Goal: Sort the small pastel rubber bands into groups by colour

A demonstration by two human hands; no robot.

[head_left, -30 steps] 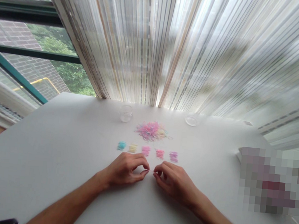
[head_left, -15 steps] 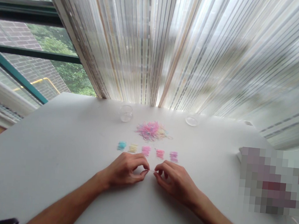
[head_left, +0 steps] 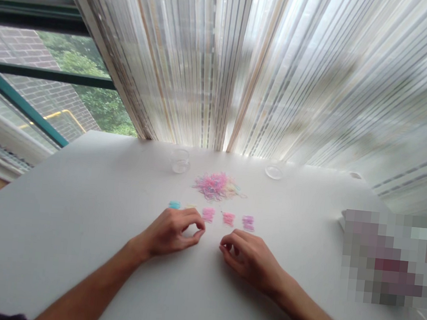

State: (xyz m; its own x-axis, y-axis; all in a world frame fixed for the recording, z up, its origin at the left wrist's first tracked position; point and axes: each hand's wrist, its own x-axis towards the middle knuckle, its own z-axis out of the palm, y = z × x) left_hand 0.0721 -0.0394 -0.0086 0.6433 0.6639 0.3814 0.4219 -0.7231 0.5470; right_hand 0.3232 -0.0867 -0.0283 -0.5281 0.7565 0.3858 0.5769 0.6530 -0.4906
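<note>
Pinching with the left hand (head_left: 171, 231), in a ring of thumb and forefinger with tips pressed together just beside the pink group (head_left: 208, 215); cannot tell of anything caught between. Curling with the right hand (head_left: 251, 257), thumb and forefinger tips drawn close on the near side of the coral group (head_left: 228, 219) and purple group (head_left: 247, 223); cannot tell of contact between these tips, nor of anything gripped.

Lying on the table (head_left: 79, 217): bands (head_left: 211, 184), in 5 colour groups and 1 heap (head_left: 218, 187). Completing the row at left: blue group (head_left: 174, 205) and yellow group (head_left: 191, 206), the latter mostly hidden by the left hand. Lying beyond the row: the heap, mixed, mainly pink, paler toward the right. Standing farther back: 1 clear cup (head_left: 180, 163) at left, 1 clear lid or dish (head_left: 274, 172) at right.

Judged as the step in hand: fingertip handling of bands beside the colour row. Judged as called for next: a light, exact grip, attention to colour, and knuckles kept off the groups, easily scattered by a brush.

Legible brands, labels or writing: none. Masked at right: a pixelated patch (head_left: 385, 257), with any print there unreadable.
</note>
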